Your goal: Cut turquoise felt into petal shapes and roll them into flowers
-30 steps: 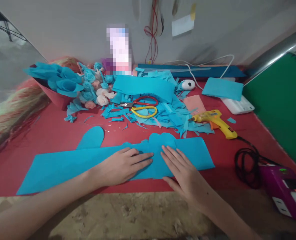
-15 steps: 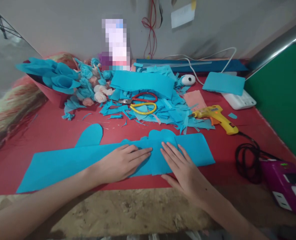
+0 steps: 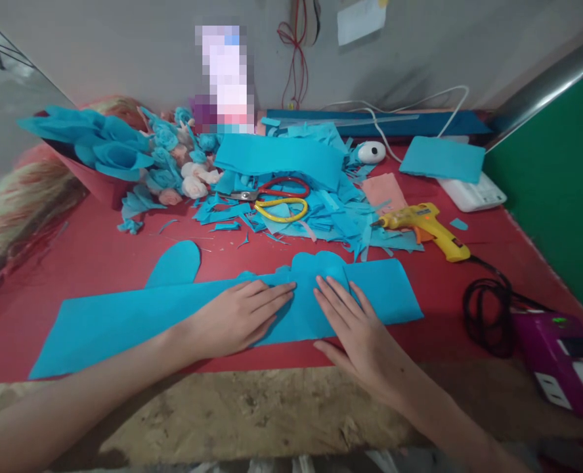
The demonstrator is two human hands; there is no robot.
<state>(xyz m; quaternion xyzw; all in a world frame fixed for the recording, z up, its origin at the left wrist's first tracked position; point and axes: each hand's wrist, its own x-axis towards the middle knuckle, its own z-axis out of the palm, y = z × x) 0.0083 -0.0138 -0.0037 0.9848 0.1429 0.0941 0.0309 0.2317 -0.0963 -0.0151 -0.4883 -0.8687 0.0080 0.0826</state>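
Note:
A long strip of blue crepe paper lies across the front of the red table. My left hand rests flat on its middle, fingers stretched to the right. Just beside it, my right hand presses flat with fingers spread, its thumb reaching below the strip's lower edge. Between the fingertips of both hands a shorter piece of blue paper lies on the strip. Rounded blue petal shapes stick out behind the strip's upper edge, and a larger rounded blue piece shows farther left.
Red-and-yellow-handled scissors lie on blue paper scraps. A yellow glue gun sits at right, its black cord coiled near a purple power box. Paper roses and a cone of blue petals stand at back left.
Both hands stay flat on the blue paper, almost unmoved. The view has shifted slightly.

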